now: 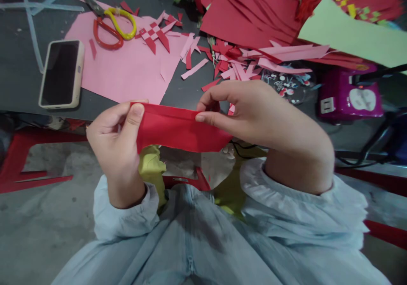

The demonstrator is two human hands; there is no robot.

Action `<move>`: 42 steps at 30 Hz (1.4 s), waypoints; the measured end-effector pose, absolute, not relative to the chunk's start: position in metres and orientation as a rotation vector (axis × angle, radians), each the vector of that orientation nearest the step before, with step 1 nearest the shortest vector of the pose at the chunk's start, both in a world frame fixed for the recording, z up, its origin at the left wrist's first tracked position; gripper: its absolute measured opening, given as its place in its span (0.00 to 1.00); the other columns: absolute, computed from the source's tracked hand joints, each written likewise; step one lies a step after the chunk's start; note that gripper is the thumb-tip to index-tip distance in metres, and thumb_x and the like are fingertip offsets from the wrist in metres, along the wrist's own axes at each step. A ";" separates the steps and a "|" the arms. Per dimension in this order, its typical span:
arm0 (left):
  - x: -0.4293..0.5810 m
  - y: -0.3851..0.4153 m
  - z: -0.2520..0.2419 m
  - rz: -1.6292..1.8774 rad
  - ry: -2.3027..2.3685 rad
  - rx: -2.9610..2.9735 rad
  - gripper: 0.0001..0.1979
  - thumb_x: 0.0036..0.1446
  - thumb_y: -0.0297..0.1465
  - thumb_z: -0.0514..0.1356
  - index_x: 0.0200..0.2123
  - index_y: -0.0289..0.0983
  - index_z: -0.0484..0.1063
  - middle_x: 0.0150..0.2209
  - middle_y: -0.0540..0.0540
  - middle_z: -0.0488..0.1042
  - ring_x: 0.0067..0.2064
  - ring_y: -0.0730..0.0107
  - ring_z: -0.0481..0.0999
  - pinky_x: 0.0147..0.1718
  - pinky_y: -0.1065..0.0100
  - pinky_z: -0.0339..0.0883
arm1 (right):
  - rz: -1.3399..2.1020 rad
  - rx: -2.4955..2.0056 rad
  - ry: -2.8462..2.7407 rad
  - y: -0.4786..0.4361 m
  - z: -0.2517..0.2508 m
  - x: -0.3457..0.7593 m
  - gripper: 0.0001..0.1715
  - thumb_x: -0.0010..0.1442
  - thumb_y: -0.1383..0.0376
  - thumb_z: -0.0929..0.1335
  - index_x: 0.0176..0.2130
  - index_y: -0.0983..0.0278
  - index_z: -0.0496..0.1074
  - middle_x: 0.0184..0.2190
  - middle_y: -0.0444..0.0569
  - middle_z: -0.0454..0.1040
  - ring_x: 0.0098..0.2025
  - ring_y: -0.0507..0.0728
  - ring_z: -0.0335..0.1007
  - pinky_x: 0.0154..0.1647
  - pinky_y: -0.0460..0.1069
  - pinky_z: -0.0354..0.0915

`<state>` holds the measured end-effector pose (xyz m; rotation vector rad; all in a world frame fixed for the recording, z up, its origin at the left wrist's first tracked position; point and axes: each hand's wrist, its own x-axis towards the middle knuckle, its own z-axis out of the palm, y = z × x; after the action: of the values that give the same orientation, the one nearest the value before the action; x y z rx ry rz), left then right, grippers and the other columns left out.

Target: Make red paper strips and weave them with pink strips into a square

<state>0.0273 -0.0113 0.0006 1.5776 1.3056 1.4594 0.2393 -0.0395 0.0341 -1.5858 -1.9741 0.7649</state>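
Observation:
A sheet of red paper is stretched between my two hands, just in front of the table's near edge. A narrow folded strip runs along its upper edge. My left hand pinches the upper left corner, thumb on top. My right hand pinches the same fold farther right, between thumb and index finger; its other fingers curl behind. Beyond the hands, a woven red-and-pink paper fish lies on a pink sheet. Scissors with one red and one yellow handle rest beside it, partly on that sheet.
A phone lies at the table's left. Red and pink scraps cover the middle, with red sheets and a pale green sheet behind. At the right are a purple power socket block and small beads.

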 end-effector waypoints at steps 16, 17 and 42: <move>0.019 0.005 -0.004 1.655 1.215 1.384 0.00 0.50 0.28 0.70 0.29 0.38 0.83 0.25 0.50 0.78 0.28 0.75 0.72 0.30 0.70 0.65 | 0.738 -1.682 -1.907 -0.045 0.035 0.258 0.09 0.61 0.61 0.68 0.31 0.62 0.76 0.29 0.47 0.77 0.31 0.54 0.69 0.34 0.50 0.62; 0.018 0.006 -0.004 1.650 1.221 1.392 0.00 0.50 0.28 0.70 0.29 0.38 0.82 0.25 0.50 0.78 0.29 0.75 0.72 0.31 0.70 0.65 | 0.730 -1.686 -1.897 -0.045 0.035 0.259 0.09 0.60 0.61 0.68 0.31 0.62 0.76 0.29 0.47 0.77 0.32 0.54 0.69 0.35 0.50 0.62; 0.012 0.030 -0.026 1.065 1.812 1.908 0.06 0.50 0.34 0.66 0.27 0.38 0.77 0.23 0.50 0.74 0.25 0.69 0.70 0.30 0.62 0.63 | 0.486 -1.944 -1.641 -0.032 0.007 0.277 0.04 0.55 0.66 0.72 0.30 0.63 0.79 0.27 0.50 0.78 0.30 0.58 0.71 0.32 0.54 0.62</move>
<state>0.0118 0.0301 -0.0259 1.9084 1.8121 1.0653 0.2767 -0.0324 0.0070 -1.9439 -1.6410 0.4858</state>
